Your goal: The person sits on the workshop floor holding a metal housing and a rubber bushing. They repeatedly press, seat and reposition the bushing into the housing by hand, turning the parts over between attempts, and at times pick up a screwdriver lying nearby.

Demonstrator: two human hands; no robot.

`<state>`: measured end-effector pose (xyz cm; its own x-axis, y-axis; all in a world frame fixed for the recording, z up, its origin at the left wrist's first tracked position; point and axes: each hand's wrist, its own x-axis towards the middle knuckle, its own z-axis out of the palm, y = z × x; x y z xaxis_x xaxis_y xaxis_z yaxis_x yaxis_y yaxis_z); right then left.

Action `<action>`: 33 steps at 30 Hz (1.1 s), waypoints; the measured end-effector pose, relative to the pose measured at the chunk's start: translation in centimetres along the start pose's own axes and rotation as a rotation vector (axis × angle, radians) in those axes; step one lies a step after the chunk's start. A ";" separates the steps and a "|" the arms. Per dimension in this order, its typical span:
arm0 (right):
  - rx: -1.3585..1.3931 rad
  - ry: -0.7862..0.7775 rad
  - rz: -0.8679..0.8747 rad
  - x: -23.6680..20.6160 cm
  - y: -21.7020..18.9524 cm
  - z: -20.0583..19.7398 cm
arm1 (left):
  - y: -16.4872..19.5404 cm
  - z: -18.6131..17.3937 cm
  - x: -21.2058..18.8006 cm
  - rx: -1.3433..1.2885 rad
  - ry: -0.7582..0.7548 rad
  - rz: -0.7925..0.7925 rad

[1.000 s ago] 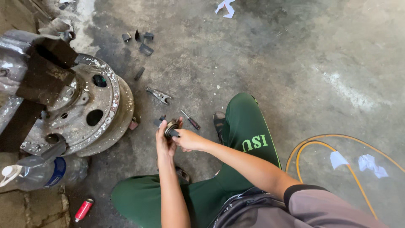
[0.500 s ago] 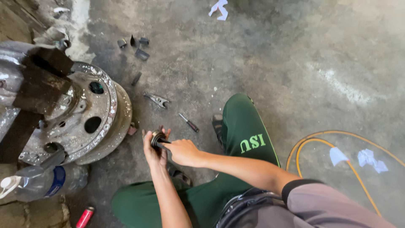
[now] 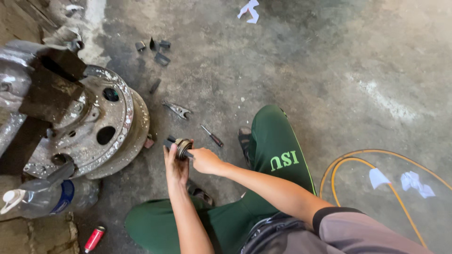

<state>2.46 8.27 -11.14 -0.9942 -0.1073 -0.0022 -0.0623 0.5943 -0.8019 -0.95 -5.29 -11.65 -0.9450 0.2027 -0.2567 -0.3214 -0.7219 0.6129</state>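
My left hand (image 3: 176, 165) grips a small round metal ring part (image 3: 183, 145), rusty and dark, held up in front of me. My right hand (image 3: 205, 160) is closed on a dark bar-shaped tool (image 3: 169, 142) that passes through or across the ring. Both hands meet just right of a large worn steel wheel rim (image 3: 94, 127) lying on the concrete floor. My legs in green trousers (image 3: 275, 150) are folded beneath my arms.
A screwdriver (image 3: 212, 136) and pliers (image 3: 177, 109) lie on the floor beyond my hands. Small dark metal pieces (image 3: 155, 49) sit farther off. A plastic bottle (image 3: 44, 197) and a red can (image 3: 94, 238) lie at the left, a yellow hose (image 3: 372, 188) and paper scraps at the right.
Both hands, with the ring part, have moved down and left, closer to me and the rim. The camera has tilted slightly downward.
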 end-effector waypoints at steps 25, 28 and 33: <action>-0.296 -0.146 0.111 -1.8 -1.3 -1.8 | -3.1 0.1 0.9 -0.014 0.148 0.053; -0.245 -0.116 0.034 -2.7 -1.3 -2.0 | -3.4 0.2 0.4 0.019 0.214 0.036; -0.270 -0.123 0.097 -2.9 -0.8 -1.8 | -4.6 0.3 0.3 0.047 0.211 0.098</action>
<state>5.23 9.57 -9.39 -0.9797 -0.1251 -0.1566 -0.0045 0.7948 -0.6069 0.22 -1.73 -14.30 -0.9396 -0.0129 -0.3419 -0.2361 -0.6989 0.6751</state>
